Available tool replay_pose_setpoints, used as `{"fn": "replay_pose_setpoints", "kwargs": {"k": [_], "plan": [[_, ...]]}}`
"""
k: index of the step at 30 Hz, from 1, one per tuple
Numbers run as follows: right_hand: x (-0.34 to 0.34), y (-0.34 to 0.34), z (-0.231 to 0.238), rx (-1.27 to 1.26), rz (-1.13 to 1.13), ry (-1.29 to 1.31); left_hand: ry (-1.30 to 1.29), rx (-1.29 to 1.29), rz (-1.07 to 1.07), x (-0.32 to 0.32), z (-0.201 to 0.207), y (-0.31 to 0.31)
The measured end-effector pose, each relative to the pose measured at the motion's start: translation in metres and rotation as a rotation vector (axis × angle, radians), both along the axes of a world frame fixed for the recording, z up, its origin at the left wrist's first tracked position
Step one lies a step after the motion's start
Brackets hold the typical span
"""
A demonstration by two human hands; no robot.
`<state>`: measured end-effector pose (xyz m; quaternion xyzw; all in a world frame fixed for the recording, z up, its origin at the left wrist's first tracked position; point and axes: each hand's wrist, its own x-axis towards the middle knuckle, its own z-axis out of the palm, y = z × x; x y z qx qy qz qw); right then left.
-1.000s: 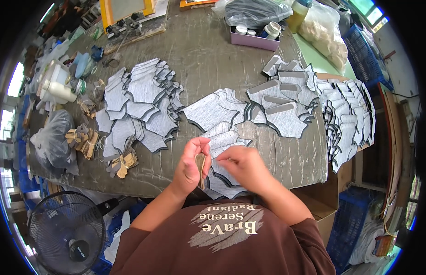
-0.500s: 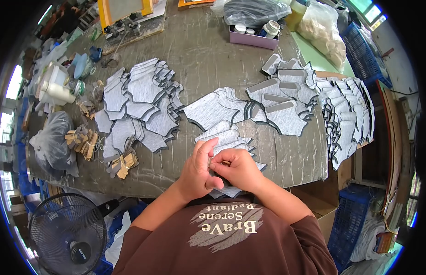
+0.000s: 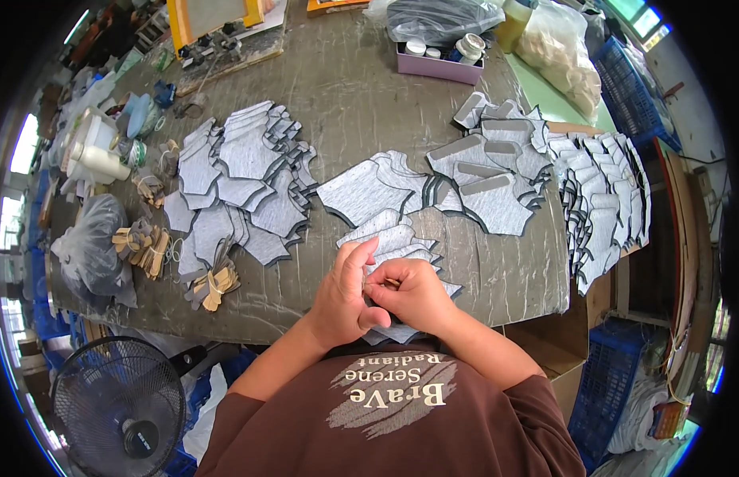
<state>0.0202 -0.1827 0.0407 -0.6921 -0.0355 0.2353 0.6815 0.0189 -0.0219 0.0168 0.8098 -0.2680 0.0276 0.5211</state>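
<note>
1. Two hands meet at lower centre of the frame, above the desk (image 3: pixel 361 103) near its front edge.
2. The small stack of grey cut pieces (image 3: pixel 397 238) lies directly under them, fanning toward upper left.
3. The left hand (image 3: pixel 346 298) lies over the stack, its grip closed against the other hand.
4. The right hand (image 3: pixel 413 296), fingers together, pinches a small tan tag (image 3: pixel 392 282) between both hands.

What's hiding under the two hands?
A fanned stack of grey fabric pieces lies under the left hand and right hand. Its middle is covered, on the grey table.
</note>
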Motion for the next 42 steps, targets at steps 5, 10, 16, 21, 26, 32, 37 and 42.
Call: {"fn": "replay_pose_setpoints", "kwargs": {"k": [5, 10, 16, 21, 26, 32, 37, 42], "plan": [[0.002, -0.004, -0.006, 0.201, 0.034, 0.196, 0.275, -0.288, -0.010, -0.009, -0.012, -0.002], [0.003, -0.003, -0.007, 0.311, 0.047, 0.252, 0.373, -0.401, 0.015, -0.008, -0.004, 0.001], [0.000, 0.000, -0.009, 0.318, -0.004, 0.243, 0.460, -0.379, -0.008, -0.005, -0.003, 0.004], [-0.002, 0.002, -0.008, -0.024, -0.017, 0.057, 0.133, -0.062, 0.024, -0.003, 0.001, 0.002], [-0.001, 0.001, -0.009, 0.063, -0.018, 0.104, 0.141, -0.093, 0.009, -0.004, -0.002, 0.002], [0.001, 0.000, -0.013, 0.282, 0.003, 0.283, 0.406, -0.362, -0.058, -0.007, -0.004, 0.000], [-0.001, -0.003, -0.021, 0.549, -0.004, 0.391, 0.684, -0.542, -0.057, -0.006, -0.003, 0.009], [-0.005, -0.010, -0.030, 0.761, -0.010, 0.447, 0.057, -0.087, 0.098, 0.012, 0.009, 0.009]]}}
